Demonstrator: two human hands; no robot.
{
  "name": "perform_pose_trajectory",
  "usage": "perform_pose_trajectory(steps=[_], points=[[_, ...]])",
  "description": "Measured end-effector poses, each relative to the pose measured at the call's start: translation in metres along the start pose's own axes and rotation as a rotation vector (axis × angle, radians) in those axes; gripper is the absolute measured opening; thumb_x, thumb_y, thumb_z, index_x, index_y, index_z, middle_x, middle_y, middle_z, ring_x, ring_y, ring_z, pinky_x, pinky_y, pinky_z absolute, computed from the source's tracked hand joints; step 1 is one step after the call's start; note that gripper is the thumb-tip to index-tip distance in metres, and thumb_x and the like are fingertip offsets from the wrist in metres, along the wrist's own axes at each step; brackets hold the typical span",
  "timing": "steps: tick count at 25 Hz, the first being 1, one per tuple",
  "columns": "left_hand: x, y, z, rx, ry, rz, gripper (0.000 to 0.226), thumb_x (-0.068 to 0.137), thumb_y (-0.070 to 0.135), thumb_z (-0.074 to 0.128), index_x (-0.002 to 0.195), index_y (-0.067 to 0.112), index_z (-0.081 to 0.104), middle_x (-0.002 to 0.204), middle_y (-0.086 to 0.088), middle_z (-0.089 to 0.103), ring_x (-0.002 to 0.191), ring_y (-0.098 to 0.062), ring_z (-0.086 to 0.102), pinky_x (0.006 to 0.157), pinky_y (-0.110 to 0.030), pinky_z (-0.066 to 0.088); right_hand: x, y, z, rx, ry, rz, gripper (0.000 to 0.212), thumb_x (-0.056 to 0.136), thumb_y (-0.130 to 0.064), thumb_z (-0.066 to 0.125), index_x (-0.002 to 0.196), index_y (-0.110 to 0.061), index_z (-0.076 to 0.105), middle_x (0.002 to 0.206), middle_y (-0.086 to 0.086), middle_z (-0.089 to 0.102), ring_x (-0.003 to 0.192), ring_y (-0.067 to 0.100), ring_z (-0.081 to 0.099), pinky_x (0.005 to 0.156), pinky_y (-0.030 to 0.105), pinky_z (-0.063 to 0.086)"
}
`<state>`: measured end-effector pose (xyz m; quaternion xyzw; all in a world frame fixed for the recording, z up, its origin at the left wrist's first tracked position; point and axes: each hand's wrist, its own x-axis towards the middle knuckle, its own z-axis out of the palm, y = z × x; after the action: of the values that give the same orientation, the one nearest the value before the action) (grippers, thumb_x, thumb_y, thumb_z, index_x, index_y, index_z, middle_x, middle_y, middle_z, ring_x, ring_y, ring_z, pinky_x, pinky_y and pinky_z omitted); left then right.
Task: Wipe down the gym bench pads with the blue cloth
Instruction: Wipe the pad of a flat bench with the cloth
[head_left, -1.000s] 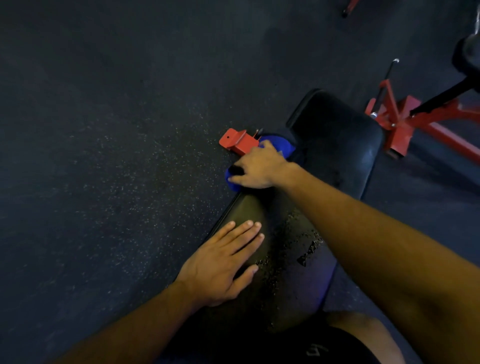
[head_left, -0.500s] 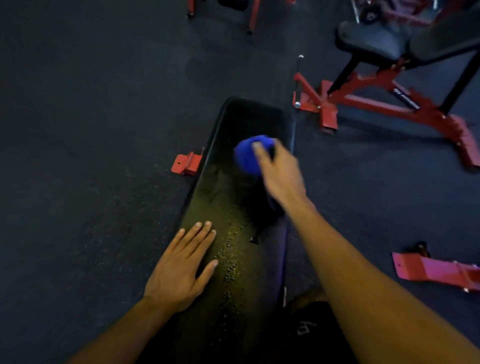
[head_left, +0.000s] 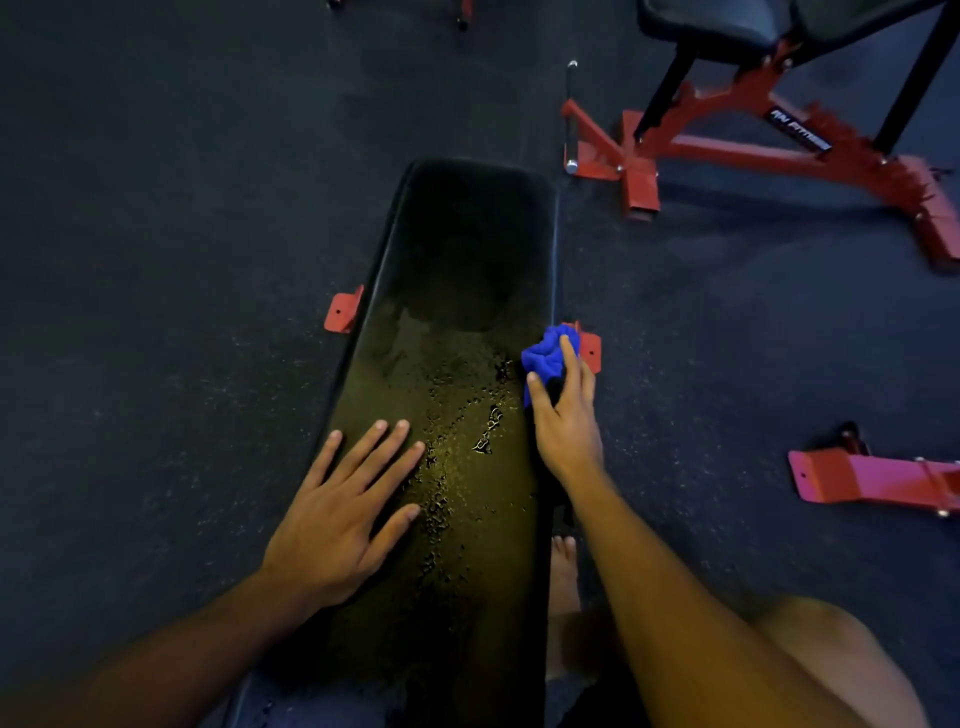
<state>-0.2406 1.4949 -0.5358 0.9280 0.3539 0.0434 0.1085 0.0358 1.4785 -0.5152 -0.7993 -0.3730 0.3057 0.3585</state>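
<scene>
Item: black bench pad (head_left: 467, 249), lying lengthwise ahead of us, its near half beaded with droplets. Our left hand (head_left: 343, 514) lies flat on the pad's left side, fingers straight and spread. Our right hand (head_left: 563, 421) sits at the pad's right edge, thumb and fingers curled around the bunched blue cloth (head_left: 545, 356), which touches that edge. Red bench feet (head_left: 343, 310) show at either side. Beyond, right: a second bench on a red frame (head_left: 727, 145). Dark speckled floor (head_left: 156, 260) all around.
</scene>
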Motion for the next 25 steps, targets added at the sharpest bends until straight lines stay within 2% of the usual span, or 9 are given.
perform_pose_trajectory(steps=[4,7,9,11,14,17,20,22,25], points=[[0.001,-0.001,0.000,0.012,-0.009,-0.010,0.063,0.106,0.057,0.021,0.161,0.027,0.027,0.171,0.005,0.017,0.158,-0.014,0.011,0.125,-0.052,0.014,-0.017,0.005,0.000,-0.080,-0.037,0.008,0.068,0.103,-0.039,0.046,0.157,-0.039,0.006,0.165,-0.003,0.003,0.139,0.027,0.040,0.108,0.044,0.039],[0.001,0.002,-0.001,0.016,-0.007,-0.017,0.063,0.106,0.058,0.022,0.161,0.027,0.029,0.170,0.005,0.018,0.158,-0.014,0.012,0.125,-0.053,0.016,-0.061,0.010,0.004,-0.247,-0.139,0.044,0.075,0.101,-0.039,0.050,0.155,-0.044,-0.001,0.165,0.000,-0.009,0.138,0.033,0.040,0.113,0.050,0.038],[0.001,0.000,-0.001,0.012,-0.014,-0.014,0.064,0.106,0.058,0.022,0.161,0.027,0.028,0.170,0.005,0.018,0.158,-0.013,0.011,0.126,-0.053,0.015,-0.091,0.011,0.005,-0.381,-0.222,0.066,0.080,0.100,-0.036,0.052,0.154,-0.047,-0.006,0.163,-0.003,-0.020,0.139,0.032,0.035,0.113,0.053,0.036],[0.001,-0.001,0.001,0.006,-0.010,-0.014,0.064,0.106,0.059,0.020,0.161,0.028,0.026,0.170,0.005,0.017,0.158,-0.013,0.009,0.126,-0.053,0.013,-0.107,0.011,0.007,-0.442,-0.221,0.082,0.082,0.099,-0.033,0.054,0.153,-0.048,-0.006,0.162,-0.006,-0.024,0.141,0.030,0.030,0.112,0.055,0.038],[0.000,-0.003,0.003,-0.019,0.014,-0.012,0.063,0.106,0.059,0.019,0.161,0.029,0.027,0.170,0.006,0.018,0.158,-0.012,0.010,0.126,-0.052,0.012,-0.092,0.004,0.014,-0.475,-0.141,0.061,0.079,0.098,-0.027,0.056,0.154,-0.045,0.002,0.163,-0.004,-0.018,0.137,0.028,0.033,0.104,0.046,0.047],[0.002,-0.005,0.001,-0.041,0.026,-0.006,0.062,0.106,0.057,0.020,0.160,0.028,0.030,0.169,0.006,0.021,0.157,-0.012,0.013,0.126,-0.052,0.014,-0.041,-0.011,0.019,-0.457,-0.029,0.048,0.071,0.097,-0.025,0.056,0.152,-0.039,0.014,0.165,0.001,-0.005,0.132,0.031,0.039,0.098,0.049,0.050],[0.000,-0.004,0.000,-0.056,0.031,-0.011,0.060,0.107,0.056,0.020,0.159,0.029,0.031,0.169,0.006,0.022,0.157,-0.011,0.013,0.126,-0.051,0.012,0.001,-0.028,0.013,-0.511,-0.040,0.012,0.064,0.100,-0.033,0.051,0.154,-0.034,0.016,0.166,0.002,-0.003,0.133,0.037,0.036,0.101,0.055,0.047],[0.001,-0.006,-0.001,-0.064,0.021,-0.010,0.060,0.107,0.056,0.018,0.159,0.030,0.029,0.169,0.007,0.021,0.157,-0.010,0.011,0.126,-0.049,0.010,0.006,-0.026,0.011,-0.560,-0.097,-0.015,0.066,0.100,-0.045,0.048,0.155,-0.036,0.012,0.166,-0.001,-0.008,0.136,0.039,0.032,0.102,0.055,0.044],[0.001,-0.007,-0.001,-0.079,0.023,-0.017,0.059,0.107,0.057,0.018,0.159,0.031,0.030,0.169,0.007,0.023,0.157,-0.010,0.012,0.126,-0.048,0.009,-0.026,-0.019,0.012,-0.685,-0.190,-0.102,0.075,0.094,-0.065,0.043,0.155,-0.041,0.005,0.165,-0.006,-0.015,0.147,0.043,0.010,0.113,0.061,0.030]])
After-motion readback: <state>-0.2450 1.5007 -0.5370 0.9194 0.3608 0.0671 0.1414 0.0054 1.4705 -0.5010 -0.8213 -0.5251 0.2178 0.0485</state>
